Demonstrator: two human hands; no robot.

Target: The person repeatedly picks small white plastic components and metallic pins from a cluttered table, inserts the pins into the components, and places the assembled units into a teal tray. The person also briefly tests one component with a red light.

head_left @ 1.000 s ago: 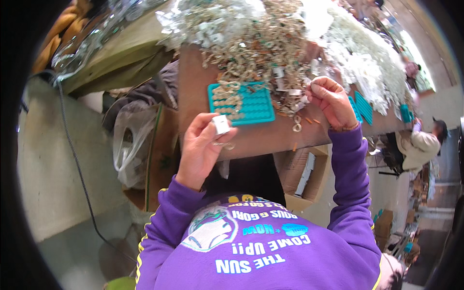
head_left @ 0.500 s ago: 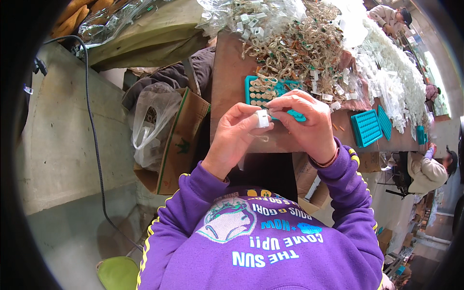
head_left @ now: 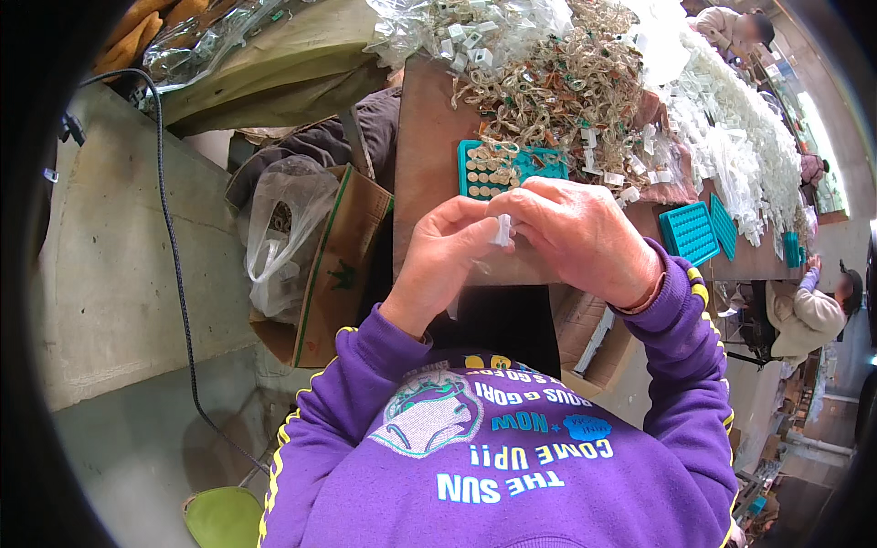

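Between the thumb and fingers of my left hand [head_left: 440, 260] is a small white plastic piece [head_left: 501, 230], held just in front of the table's near edge. My right hand [head_left: 594, 239] is closed in a pinch against the same piece, its back turned up. What its fingertips grip is hidden behind the knuckles. A thin pale strand hangs below the left fingers. Just beyond both hands lies a teal tray [head_left: 464, 164] with round beige discs in rows on its left part. Behind the tray spreads a tangled heap of beige cords [head_left: 557, 87].
A teal gridded tray [head_left: 690, 232] lies to the right, near a large pile of white pieces [head_left: 740, 137]. Clear bags with white pieces [head_left: 470, 41] sit at the back. A cardboard box [head_left: 340, 265] with a plastic bag stands left. Other people work far right.
My right hand has rolled over and moved in against the white piece, covering its fingertips. The white piece has turned and shows a narrower side. My left hand has stayed nearly in place.
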